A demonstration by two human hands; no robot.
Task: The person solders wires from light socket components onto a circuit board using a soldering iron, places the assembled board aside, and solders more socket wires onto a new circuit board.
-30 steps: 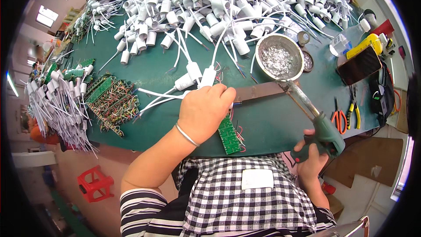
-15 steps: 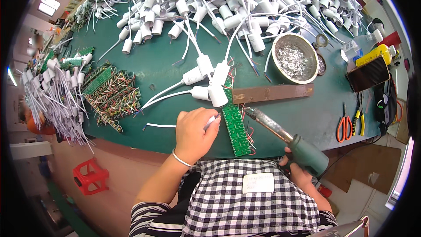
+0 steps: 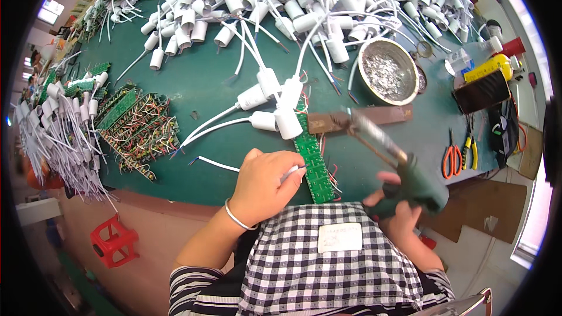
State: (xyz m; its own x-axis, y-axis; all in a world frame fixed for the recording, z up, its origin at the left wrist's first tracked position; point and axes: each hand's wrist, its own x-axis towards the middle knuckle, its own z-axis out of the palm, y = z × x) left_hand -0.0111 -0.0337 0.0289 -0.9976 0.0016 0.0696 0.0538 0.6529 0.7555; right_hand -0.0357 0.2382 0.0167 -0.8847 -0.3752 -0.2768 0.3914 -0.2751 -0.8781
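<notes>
My left hand [image 3: 266, 184] pinches a short white cable [image 3: 218, 165], with its wire end against the edge of a long green circuit board strip [image 3: 316, 178]. In my right hand [image 3: 401, 208] is a soldering iron [image 3: 414, 181] with a green handle, blurred by motion. Its metal shaft points up and left over a brown bar [image 3: 392, 115], which lies across the far part of the board. White lamp sockets [image 3: 287, 123] with cables sit on the board's far end. Red and white wires stick out along the board's right side.
A pile of white sockets [image 3: 307, 20] covers the far table. A round pot [image 3: 391, 102] of silvery metal stands behind the bar. Stacked wired boards [image 3: 137, 131] lie left. Orange-handled scissors [image 3: 452, 161], yellow-handled pliers [image 3: 470, 152] and a dark phone [image 3: 481, 92] lie right. A red stool [image 3: 114, 241] stands on the floor.
The soldering iron has swung up and right, its tip leaving the board's side for the brown bar. My left hand has shifted slightly right, closer against the board with the cable.
</notes>
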